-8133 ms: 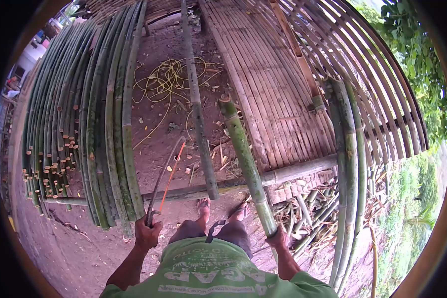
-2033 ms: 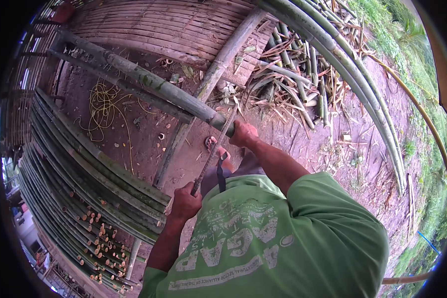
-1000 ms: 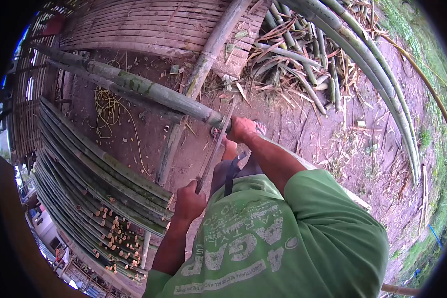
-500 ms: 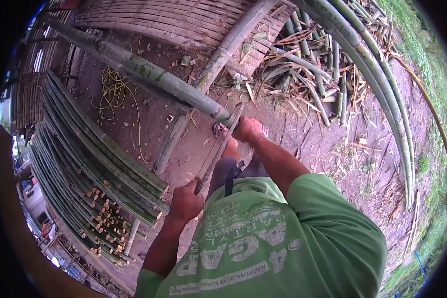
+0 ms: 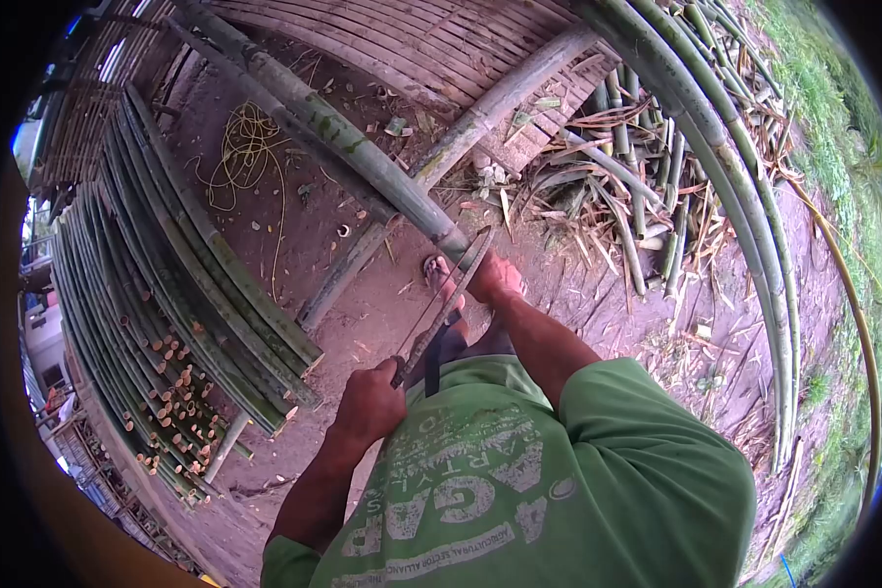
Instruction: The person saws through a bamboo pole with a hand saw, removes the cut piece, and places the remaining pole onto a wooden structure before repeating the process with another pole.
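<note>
My left hand [image 5: 370, 400] is closed round the dark handle of a bow-shaped saw [image 5: 433, 331]. The saw slants up to the right, its far end by the end of a thick green bamboo pole [image 5: 380, 174]. My right hand [image 5: 496, 280] is wrapped round the pole's near end, just beyond the saw. Fingers and frame partly hide where blade and pole meet. The pole rests across a bamboo crosspiece [image 5: 505, 96].
Stacked long bamboo poles [image 5: 191, 265] lie at the left. A tangled yellow cord [image 5: 248, 147] is on the ground. A slatted bamboo platform [image 5: 392, 44] stands at the top. Cut bamboo pieces [image 5: 647, 176] and long curved poles [image 5: 745, 186] are at the right.
The view has shifted, so the surroundings sit differently in it. The saw's far end now reaches a little farther past the pole. Both hands keep their holds.
</note>
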The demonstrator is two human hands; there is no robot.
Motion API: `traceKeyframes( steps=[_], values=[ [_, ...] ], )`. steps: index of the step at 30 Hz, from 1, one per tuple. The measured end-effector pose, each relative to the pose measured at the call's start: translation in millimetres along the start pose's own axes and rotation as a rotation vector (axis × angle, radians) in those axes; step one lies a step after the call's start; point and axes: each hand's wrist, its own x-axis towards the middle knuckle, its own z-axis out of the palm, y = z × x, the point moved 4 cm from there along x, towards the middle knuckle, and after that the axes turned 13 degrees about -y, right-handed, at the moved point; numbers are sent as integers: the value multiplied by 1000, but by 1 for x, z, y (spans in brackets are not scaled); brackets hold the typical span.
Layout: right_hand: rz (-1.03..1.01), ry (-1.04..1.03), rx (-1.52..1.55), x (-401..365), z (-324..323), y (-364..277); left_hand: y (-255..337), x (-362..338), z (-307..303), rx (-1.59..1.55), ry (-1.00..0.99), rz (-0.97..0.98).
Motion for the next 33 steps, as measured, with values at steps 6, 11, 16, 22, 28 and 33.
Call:
traceKeyframes(
  steps=[6, 11, 16, 22, 28, 33],
  values=[
    [36, 49, 19, -11, 3, 0, 8, 47, -11, 25, -85, 24],
    [-27, -13, -18, -7, 23, 17, 5, 98, 12, 47, -67, 51],
    [-49, -2, -34, -12, 9, 8, 12, 3, -6, 18, -53, -1],
    [-42, 37, 22, 0, 24, 13, 5, 33, 2, 61, -32, 32],
    [-44, -5, 21, -3, 8, 9, 7, 109, 4, 68, -35, 134],
    [-58, -38, 35, 9, 12, 14, 5, 43, -13, 96, -98, 47]
  ],
)
